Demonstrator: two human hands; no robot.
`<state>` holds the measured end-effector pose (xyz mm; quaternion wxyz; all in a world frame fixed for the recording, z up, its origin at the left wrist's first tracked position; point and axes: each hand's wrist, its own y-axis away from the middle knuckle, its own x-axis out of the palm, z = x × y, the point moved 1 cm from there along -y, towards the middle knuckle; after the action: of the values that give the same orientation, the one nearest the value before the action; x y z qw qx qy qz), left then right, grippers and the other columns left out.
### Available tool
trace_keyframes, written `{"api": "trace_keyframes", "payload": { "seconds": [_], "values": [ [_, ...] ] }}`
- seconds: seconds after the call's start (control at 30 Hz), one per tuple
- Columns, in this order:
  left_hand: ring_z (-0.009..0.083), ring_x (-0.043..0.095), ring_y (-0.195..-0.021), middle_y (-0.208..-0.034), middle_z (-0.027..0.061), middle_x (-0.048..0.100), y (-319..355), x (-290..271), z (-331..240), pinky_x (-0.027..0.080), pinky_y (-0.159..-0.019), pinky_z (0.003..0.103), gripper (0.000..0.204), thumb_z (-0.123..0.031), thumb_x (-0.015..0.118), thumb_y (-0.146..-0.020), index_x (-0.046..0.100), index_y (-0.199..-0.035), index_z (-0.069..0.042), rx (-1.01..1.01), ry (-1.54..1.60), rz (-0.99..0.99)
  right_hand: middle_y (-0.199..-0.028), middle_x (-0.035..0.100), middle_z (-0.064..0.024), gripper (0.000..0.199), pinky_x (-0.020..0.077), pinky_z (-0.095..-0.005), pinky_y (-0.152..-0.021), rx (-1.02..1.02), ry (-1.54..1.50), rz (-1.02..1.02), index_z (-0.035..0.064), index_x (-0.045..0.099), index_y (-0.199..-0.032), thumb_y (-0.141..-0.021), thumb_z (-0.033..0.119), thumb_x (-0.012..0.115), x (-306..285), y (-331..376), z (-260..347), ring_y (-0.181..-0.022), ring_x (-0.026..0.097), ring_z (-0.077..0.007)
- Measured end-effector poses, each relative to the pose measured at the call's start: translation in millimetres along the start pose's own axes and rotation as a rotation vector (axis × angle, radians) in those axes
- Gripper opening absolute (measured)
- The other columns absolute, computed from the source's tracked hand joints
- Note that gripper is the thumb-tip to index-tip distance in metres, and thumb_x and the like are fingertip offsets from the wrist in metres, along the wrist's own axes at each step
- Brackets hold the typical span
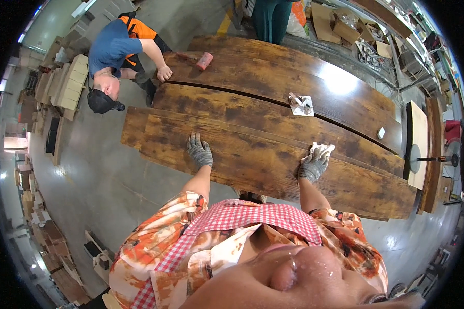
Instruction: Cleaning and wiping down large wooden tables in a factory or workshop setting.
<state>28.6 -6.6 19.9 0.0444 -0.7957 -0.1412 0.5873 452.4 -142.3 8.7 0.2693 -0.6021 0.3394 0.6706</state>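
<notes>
Long brown wood-grain boards (232, 152) lie side by side across the work surface before me. On the nearest board rests my left hand (199, 153), in a grey glove, its fingers stretched out flat and holding nothing. Farther right, my right hand (313, 166), gloved alike, is closed on a crumpled white cloth (322, 150) pressed against the same board. Behind it, on a farther board, lies a white packet or wad of paper (300, 104) with dark marks. A small white block (381, 133) sits near the boards' right end.
A co-worker (111, 56) in a blue shirt leans at the far left, one hand on the boards near a red-headed mallet (204, 61). Another person (270, 20) stands at the far side. Cardboard boxes (345, 26) are at back right, a fan (415, 158) beyond the right end.
</notes>
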Motion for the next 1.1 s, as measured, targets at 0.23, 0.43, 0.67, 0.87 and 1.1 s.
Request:
{"api": "trace_keyframes", "payload": {
  "seconds": [0.23, 0.43, 0.67, 0.87, 1.1],
  "values": [
    [0.0336, 0.039, -0.137, -0.147, 0.0129, 0.046, 3, -1, 2, 0.032, -0.115, 0.045, 0.042, -0.017, 0.052, -0.093, 0.053, -0.134, -0.007, -0.006, 0.006, 0.015, -0.152, 0.037, -0.0199, 0.051, 0.0233, -0.0448, -0.118, -0.010, -0.142, -0.065, 0.0243, 0.053, -0.141, -0.092, 0.037, 0.054, -13, 10, 5, -0.142, 0.032, -0.0361],
    [0.0319, 0.038, -0.138, -0.147, 0.0127, 0.046, 4, 0, -3, 0.034, -0.114, 0.043, 0.041, -0.013, 0.053, -0.094, 0.054, -0.134, -0.007, -0.002, 0.000, 0.013, -0.151, 0.039, -0.0210, 0.048, 0.0233, -0.0449, -0.118, -0.012, -0.126, -0.100, 0.0220, 0.056, -0.138, -0.093, 0.036, 0.054, -5, 6, 2, -0.141, 0.032, -0.0362],
    [0.0320, 0.041, -0.136, -0.146, 0.0127, 0.048, 1, 3, 5, 0.033, -0.114, 0.044, 0.043, -0.015, 0.055, -0.090, 0.055, -0.132, -0.007, 0.048, 0.018, -0.050, -0.151, 0.038, -0.0220, 0.045, 0.0256, -0.0467, -0.117, -0.012, -0.186, -0.105, 0.0217, 0.059, -0.135, -0.093, 0.037, 0.055, 2, 8, -1, -0.140, 0.033, -0.0380],
    [0.0324, 0.041, -0.136, -0.146, 0.0120, 0.048, 3, -4, -2, 0.033, -0.113, 0.044, 0.043, -0.016, 0.055, -0.090, 0.054, -0.133, -0.008, 0.045, -0.023, -0.024, -0.146, 0.043, -0.0218, 0.046, 0.0279, -0.0472, -0.115, -0.050, -0.206, -0.196, 0.0209, 0.059, -0.134, -0.091, 0.036, 0.056, -4, 12, 0, -0.137, 0.037, -0.0385],
    [0.0321, 0.040, -0.136, -0.147, 0.0133, 0.046, 4, -6, 0, 0.031, -0.114, 0.047, 0.045, -0.017, 0.055, -0.091, 0.052, -0.134, -0.007, 0.034, -0.031, -0.025, -0.148, 0.042, -0.0214, 0.042, 0.0255, -0.0457, -0.117, -0.032, -0.191, -0.147, 0.0214, 0.060, -0.132, -0.091, 0.031, 0.056, -18, 15, 7, -0.139, 0.035, -0.0378]
  ]
}}
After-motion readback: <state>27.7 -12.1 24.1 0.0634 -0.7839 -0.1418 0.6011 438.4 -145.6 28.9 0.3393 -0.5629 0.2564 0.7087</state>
